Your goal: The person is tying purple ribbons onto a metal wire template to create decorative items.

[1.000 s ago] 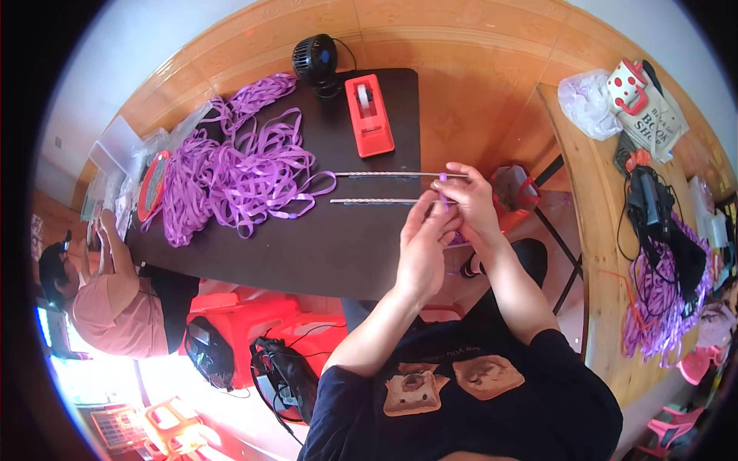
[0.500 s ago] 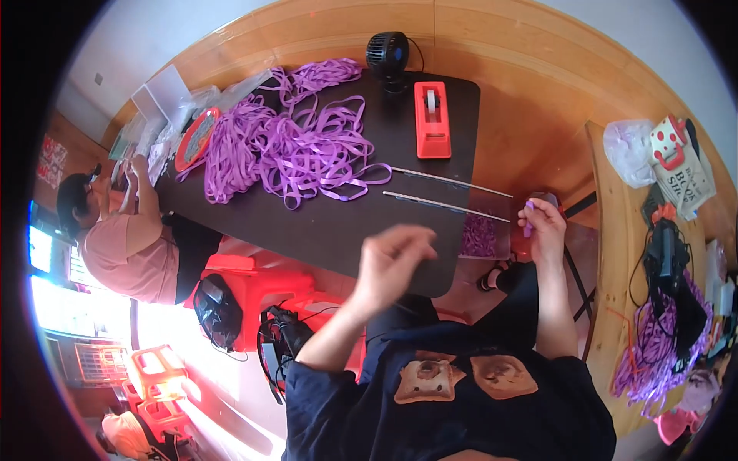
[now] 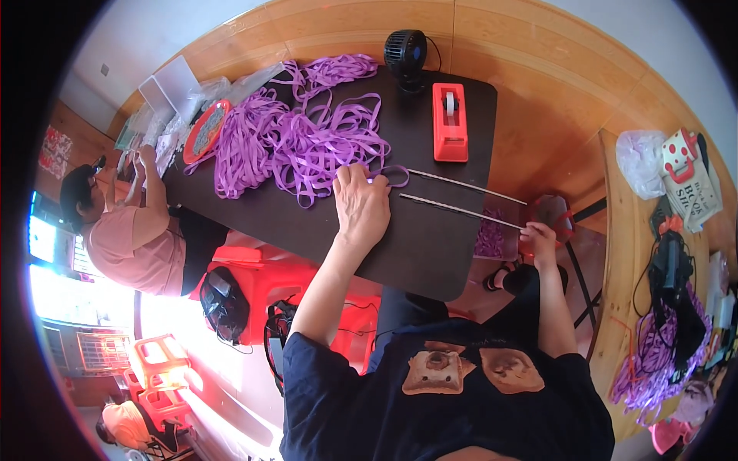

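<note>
My left hand (image 3: 361,203) is over the near right edge of a heap of purple straps (image 3: 315,146) on the dark table (image 3: 438,253). Its fingers are bent down and drawn together on a strap, and their tips are partly hidden. Two thin, pale rods lie side by side, reaching past the table's right edge: a far rod (image 3: 469,187) and a near rod (image 3: 453,209). At the outer end of the near rod is my right hand (image 3: 540,242), fingers closed. What they pinch is too small to make out. A loop of strap lies near the rods' inner ends.
A red tape dispenser (image 3: 450,127) and black fan (image 3: 405,58) stand at the back right. Below the table's right edge sits a bin (image 3: 490,234) of purple pieces. A wooden bench (image 3: 615,307) lies right; a co-worker (image 3: 127,238) sits left beside a red tray (image 3: 201,142).
My left hand has moved up and left onto the strap heap. My right hand has lowered to the near rod's end; the purple piece it held no longer shows.
</note>
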A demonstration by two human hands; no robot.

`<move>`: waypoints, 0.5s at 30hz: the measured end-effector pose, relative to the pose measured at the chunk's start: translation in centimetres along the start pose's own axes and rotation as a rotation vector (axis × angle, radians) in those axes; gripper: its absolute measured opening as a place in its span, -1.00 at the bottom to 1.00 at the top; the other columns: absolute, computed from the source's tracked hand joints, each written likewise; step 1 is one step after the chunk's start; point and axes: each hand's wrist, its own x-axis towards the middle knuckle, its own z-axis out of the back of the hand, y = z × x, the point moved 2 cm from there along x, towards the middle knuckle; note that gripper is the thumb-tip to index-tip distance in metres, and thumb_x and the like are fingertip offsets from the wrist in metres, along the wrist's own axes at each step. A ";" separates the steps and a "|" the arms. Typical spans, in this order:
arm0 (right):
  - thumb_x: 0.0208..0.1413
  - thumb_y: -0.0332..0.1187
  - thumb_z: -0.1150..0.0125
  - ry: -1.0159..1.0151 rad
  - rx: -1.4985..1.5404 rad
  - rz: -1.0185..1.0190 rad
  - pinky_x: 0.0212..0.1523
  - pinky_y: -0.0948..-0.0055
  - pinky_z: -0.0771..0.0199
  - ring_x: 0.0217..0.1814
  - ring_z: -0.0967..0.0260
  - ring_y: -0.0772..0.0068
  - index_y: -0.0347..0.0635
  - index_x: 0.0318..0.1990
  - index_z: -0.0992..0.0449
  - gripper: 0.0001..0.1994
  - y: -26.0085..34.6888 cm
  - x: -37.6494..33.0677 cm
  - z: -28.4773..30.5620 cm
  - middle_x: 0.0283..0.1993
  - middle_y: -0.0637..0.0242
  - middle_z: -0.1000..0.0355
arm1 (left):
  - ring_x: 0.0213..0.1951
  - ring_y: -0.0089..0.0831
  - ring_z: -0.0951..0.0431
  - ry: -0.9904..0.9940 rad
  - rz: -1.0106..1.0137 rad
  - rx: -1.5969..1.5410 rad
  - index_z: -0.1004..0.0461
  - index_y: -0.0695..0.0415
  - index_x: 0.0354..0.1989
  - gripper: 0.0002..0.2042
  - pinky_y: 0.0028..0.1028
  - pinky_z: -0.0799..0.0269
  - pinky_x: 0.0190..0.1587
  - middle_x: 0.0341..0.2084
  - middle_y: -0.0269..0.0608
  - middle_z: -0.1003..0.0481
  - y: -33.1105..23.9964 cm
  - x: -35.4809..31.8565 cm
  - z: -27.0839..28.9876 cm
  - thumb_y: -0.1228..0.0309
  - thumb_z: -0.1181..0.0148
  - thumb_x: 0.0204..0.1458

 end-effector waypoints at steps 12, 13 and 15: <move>0.16 -0.57 -0.06 -0.032 -0.151 0.575 -0.22 0.58 -0.47 -0.26 -0.45 0.52 -0.38 -0.10 -0.45 -0.83 19.7 -13.5 -7.3 -0.26 0.21 -0.49 | -0.38 -0.43 -0.48 -0.139 0.346 -1.415 -0.49 0.36 -0.34 -0.83 -0.52 -0.33 -0.31 -0.42 -0.11 -0.53 7.6 12.1 8.8 0.49 -0.02 0.10; 0.16 -0.61 -0.03 -0.020 -0.197 0.707 -0.22 0.58 -0.47 -0.27 -0.43 0.48 -0.41 -0.11 -0.43 -0.84 23.0 -15.3 -8.6 -0.25 0.16 -0.47 | -0.35 -0.39 -0.51 -0.213 0.369 -1.482 -0.49 0.37 -0.33 -0.82 -0.49 -0.37 -0.28 -0.38 -0.08 -0.53 7.7 12.9 9.7 0.49 -0.01 0.11; -0.07 -0.72 0.08 0.034 -0.298 0.999 -0.40 0.50 -0.33 -0.43 -0.35 0.39 -0.42 -0.19 -0.44 -0.73 30.0 -19.8 -11.3 -0.39 0.13 -0.45 | -0.38 -0.34 -0.55 -0.333 0.338 -1.568 -0.48 0.40 -0.29 -0.82 -0.48 -0.38 -0.33 -0.36 -0.04 -0.54 7.6 13.7 11.8 0.51 -0.01 0.10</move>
